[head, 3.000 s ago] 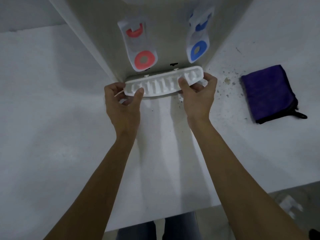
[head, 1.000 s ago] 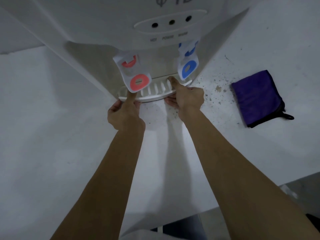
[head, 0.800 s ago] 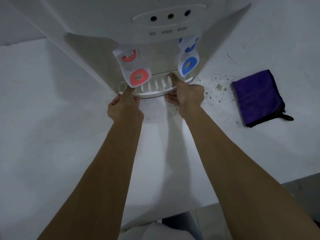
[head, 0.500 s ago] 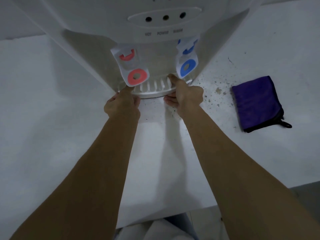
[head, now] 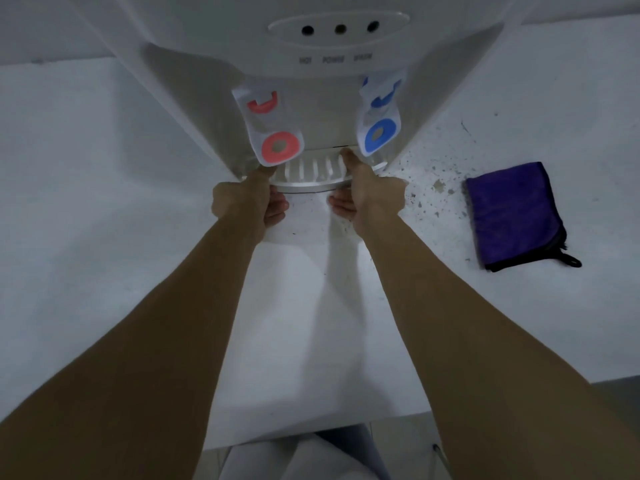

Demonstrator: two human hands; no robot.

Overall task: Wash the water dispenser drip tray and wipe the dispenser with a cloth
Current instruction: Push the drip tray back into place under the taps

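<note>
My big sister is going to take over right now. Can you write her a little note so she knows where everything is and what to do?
Left hand and right hand each have a grip on the drip tray, thumbs on top, at the water dispenser base under the taps. The purple cloth lies folded on the counter to the right, untouched. I can't tell if the tray has been washed or is fully seated. Left: wipe the dispenser with the cloth.

Pantry corner: water dispenser (head: pixel 332 46) on white counter (head: pixel 104 202)

The drip tray (head: pixel 313 174), held clear three seconds ago, now sits under the taps. Both hands have followed it in.
</note>
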